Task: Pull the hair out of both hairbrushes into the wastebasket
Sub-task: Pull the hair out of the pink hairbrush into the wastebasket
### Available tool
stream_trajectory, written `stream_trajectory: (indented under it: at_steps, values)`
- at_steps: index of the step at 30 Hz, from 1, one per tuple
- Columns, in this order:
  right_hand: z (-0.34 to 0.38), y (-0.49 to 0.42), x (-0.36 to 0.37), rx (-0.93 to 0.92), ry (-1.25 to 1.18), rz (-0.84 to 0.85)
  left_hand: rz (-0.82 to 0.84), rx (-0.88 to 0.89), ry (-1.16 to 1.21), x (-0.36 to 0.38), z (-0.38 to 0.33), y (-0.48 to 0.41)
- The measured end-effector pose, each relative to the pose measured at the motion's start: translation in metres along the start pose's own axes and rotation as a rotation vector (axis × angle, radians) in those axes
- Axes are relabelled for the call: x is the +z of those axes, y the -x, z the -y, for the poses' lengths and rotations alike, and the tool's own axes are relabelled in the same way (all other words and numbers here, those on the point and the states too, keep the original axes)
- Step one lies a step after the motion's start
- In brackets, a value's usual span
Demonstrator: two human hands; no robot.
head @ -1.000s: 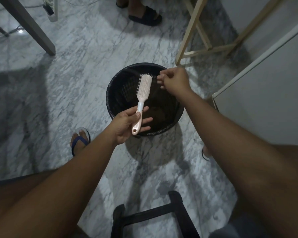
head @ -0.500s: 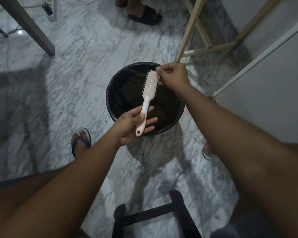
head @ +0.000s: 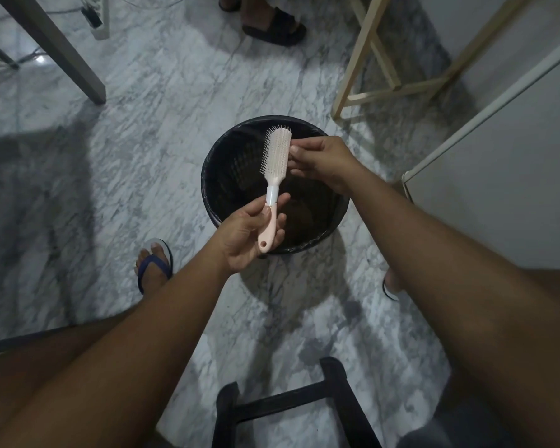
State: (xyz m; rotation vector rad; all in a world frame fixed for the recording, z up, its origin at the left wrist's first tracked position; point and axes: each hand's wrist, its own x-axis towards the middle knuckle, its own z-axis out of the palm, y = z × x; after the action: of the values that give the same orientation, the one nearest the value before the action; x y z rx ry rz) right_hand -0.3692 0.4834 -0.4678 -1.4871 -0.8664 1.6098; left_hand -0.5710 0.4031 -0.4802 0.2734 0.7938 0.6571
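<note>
A pale pink hairbrush (head: 276,156) with white bristles is held over the black wastebasket (head: 220,176), which stands on the marble floor. My left hand (head: 246,234) grips its pink handle from below. My right hand (head: 320,160) is at the right edge of the brush head, fingertips pinched against the bristles. Whether hair is between those fingertips is too fine to tell. A dark clump lies at the bottom of the wastebasket. Only one hairbrush is in view.
A black stool frame (head: 291,405) stands close below me. A light wooden frame (head: 379,76) and a white cabinet (head: 498,156) are at the right. A grey table leg (head: 59,50) and a power strip (head: 99,17) are at the far left. Another person's sandalled foot (head: 272,25) is at the top.
The brush head has swung right and tilted more upright. My right hand has come from beside the brush tip down onto the side of the head.
</note>
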Motion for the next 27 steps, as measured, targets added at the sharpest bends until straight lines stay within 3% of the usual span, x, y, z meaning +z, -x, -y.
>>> stream_trajectory:
  at_steps: [5,9,11,15,21,24,27]
  values:
    - [0.006,-0.004,0.004,-0.04,0.114,-0.153,-0.046,0.017,-0.066,-0.001,0.001,0.0]
    - [0.003,-0.005,0.017,-0.127,0.659,-0.068,-0.133,0.037,-0.208,0.001,0.002,-0.005]
    - [0.003,-0.005,0.021,-0.225,0.801,-0.13,-0.153,0.051,-0.303,0.001,0.002,-0.006]
    - [0.008,-0.012,0.02,-0.255,0.641,-0.33,-0.141,0.078,-0.426,-0.001,0.001,-0.005]
    - [0.01,-0.02,0.01,-0.239,0.565,-0.406,-0.113,0.056,-0.355,-0.001,-0.001,-0.005]
    - [0.014,-0.013,0.009,-0.187,0.382,-0.371,-0.101,0.046,-0.266,-0.002,-0.001,-0.006]
    - [0.013,-0.001,0.011,-0.069,0.105,-0.187,-0.083,0.041,-0.135,0.001,-0.003,-0.005]
